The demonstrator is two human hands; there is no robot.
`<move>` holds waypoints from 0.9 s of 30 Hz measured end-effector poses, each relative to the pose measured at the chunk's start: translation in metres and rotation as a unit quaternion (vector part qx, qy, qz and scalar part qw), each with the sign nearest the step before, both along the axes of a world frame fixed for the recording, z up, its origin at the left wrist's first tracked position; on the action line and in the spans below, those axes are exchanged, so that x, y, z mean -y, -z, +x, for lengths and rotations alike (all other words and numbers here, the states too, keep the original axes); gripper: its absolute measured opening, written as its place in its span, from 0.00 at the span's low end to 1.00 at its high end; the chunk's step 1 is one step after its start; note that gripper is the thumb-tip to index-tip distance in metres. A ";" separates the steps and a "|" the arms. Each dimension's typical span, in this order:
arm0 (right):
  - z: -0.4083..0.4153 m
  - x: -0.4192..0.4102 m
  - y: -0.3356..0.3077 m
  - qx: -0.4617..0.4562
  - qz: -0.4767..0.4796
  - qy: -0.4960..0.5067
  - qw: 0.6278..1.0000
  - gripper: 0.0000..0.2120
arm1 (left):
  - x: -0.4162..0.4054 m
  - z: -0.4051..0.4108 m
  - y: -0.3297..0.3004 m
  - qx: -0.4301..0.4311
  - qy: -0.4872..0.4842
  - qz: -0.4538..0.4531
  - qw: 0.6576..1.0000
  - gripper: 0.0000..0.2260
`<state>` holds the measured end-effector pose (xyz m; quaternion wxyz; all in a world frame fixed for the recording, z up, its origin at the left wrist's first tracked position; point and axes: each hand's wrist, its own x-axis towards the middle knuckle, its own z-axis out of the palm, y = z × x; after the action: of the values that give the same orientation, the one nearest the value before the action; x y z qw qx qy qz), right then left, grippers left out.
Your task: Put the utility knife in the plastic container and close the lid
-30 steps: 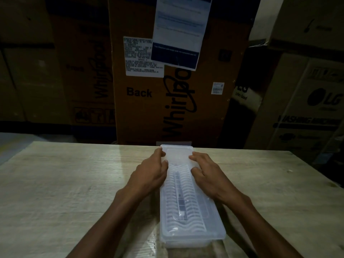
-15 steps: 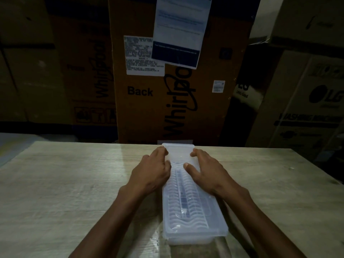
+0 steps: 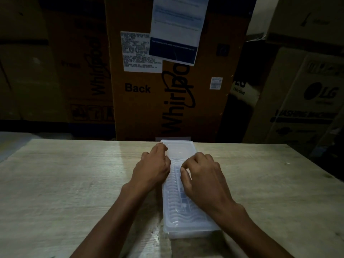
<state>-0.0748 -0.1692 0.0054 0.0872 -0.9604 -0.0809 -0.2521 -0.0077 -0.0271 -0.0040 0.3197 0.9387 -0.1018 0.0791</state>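
A long clear plastic container [image 3: 179, 218] lies lengthwise on the wooden table [image 3: 65, 183], its ribbed lid on top. Through the lid the utility knife [image 3: 181, 197] shows faintly as a dark strip inside. My left hand [image 3: 151, 169] rests on the container's left edge, fingertips near its far corner. My right hand [image 3: 202, 177] lies on the lid's right side, fingers curled and pressing down on it. Neither hand holds anything apart from the container.
Large cardboard appliance boxes [image 3: 167, 81] stand close behind the table's far edge, with more boxes [image 3: 307, 108] at the right. A paper sheet [image 3: 176, 28] hangs on the middle box. The scene is dim.
My right hand has slid back toward me along the lid, from the far end to its middle. The left hand has stayed about where it was.
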 end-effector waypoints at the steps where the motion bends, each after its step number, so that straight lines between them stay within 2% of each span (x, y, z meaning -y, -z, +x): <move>1: -0.002 0.001 0.000 0.016 0.004 -0.006 1.000 0.11 | 0.000 -0.001 -0.001 0.001 -0.001 0.000 1.000 0.18; 4: -0.004 -0.002 -0.005 0.014 0.003 -0.008 1.000 0.10 | 0.002 -0.005 -0.004 0.023 -0.013 0.009 1.000 0.17; 8: -0.004 -0.002 -0.007 0.020 0.007 0.000 1.000 0.11 | 0.007 -0.014 -0.007 0.135 -0.047 0.078 0.987 0.10; 11: -0.007 -0.001 -0.009 0.016 0.017 0.005 1.000 0.10 | 0.013 -0.023 -0.017 0.104 -0.049 0.071 0.991 0.11; 14: -0.006 -0.005 -0.012 0.007 -0.005 0.005 1.000 0.12 | 0.011 -0.038 -0.029 0.079 -0.038 0.119 0.989 0.08; 16: -0.006 -0.006 -0.015 -0.004 -0.013 0.000 1.000 0.12 | 0.009 -0.052 -0.030 0.050 -0.015 0.151 0.987 0.11; 19: -0.007 -0.003 -0.017 -0.027 -0.008 -0.005 1.000 0.11 | 0.012 -0.074 -0.017 -0.027 0.022 0.181 0.983 0.28; 20: -0.007 -0.003 -0.017 -0.029 -0.013 -0.006 0.999 0.12 | 0.013 -0.079 -0.013 -0.044 0.017 0.170 0.984 0.30; 22: -0.007 -0.003 -0.016 -0.038 -0.019 -0.011 0.999 0.13 | 0.015 -0.082 -0.007 -0.037 -0.007 0.139 0.990 0.32; 25: -0.008 -0.003 -0.018 -0.046 -0.021 -0.017 0.999 0.13 | 0.015 -0.081 -0.008 0.020 -0.031 0.158 0.987 0.32; 27: -0.008 -0.002 -0.019 -0.048 -0.022 -0.016 0.998 0.14 | 0.014 -0.080 -0.007 0.026 -0.031 0.160 0.986 0.32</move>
<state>-0.0830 -0.1673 0.0243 0.0733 -0.9716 -0.0975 -0.2028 -0.0876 -0.0416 0.0027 0.1598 0.9782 -0.0921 0.0958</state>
